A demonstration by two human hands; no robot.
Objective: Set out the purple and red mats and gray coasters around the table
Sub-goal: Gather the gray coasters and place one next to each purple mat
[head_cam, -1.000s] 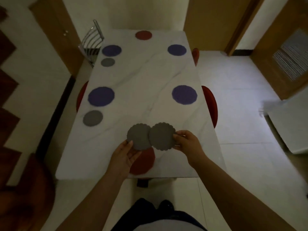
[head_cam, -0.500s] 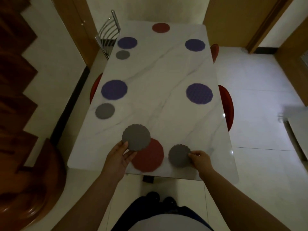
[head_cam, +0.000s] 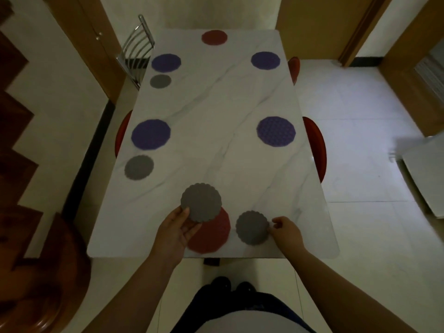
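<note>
A gray coaster lies on the surface at five o'clock of the red mat, the right hand loosely curled beside it. Another coaster is pinched by the left hand; it should be laid flat by a purple mat.

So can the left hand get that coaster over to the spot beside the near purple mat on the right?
Probably not easily: the left hand holds its gray coaster near-left, and the right hand sits across the way to that purple mat.
</note>
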